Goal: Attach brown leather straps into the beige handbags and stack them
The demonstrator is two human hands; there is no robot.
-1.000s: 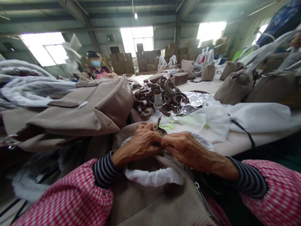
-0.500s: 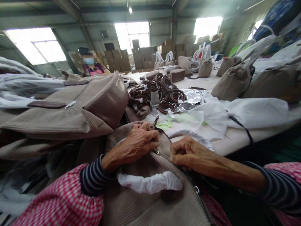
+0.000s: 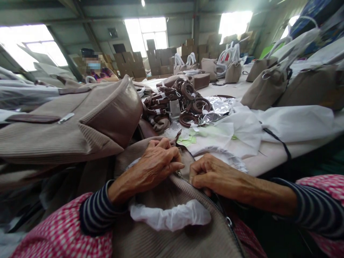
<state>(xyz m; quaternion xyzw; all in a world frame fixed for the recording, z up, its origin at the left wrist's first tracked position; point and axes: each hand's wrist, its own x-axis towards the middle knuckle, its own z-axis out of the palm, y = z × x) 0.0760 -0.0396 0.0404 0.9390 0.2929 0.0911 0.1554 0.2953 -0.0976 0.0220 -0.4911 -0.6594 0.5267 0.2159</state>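
Observation:
A taupe ribbed handbag [image 3: 150, 240] lies below me with its zipper [image 3: 200, 191] running along the top edge. Its carry handle [image 3: 172, 215] is wrapped in white tissue and loops across the front. My left hand [image 3: 158, 159] is closed on the bag near one end of the zipper; the fingertips are partly hidden. Close by on the right, my right hand [image 3: 212, 173] pinches the bag's edge beside the zipper teeth. A metal zipper slider [image 3: 229, 221] shows lower down on the right side.
At left a large ribbed bag [image 3: 70, 122] lies on a pile. Ahead sit brown coiled straps [image 3: 185, 102], clear plastic and white tissue sheets [image 3: 242, 123]. Finished-looking bags [image 3: 264, 84] stand at right. A masked person [image 3: 96, 70] is beyond, with cartons [image 3: 158, 59] behind.
The view has shifted slightly. My right hand has come a little closer to my left hand along the zipper edge. Both hands keep their hold on the handbag.

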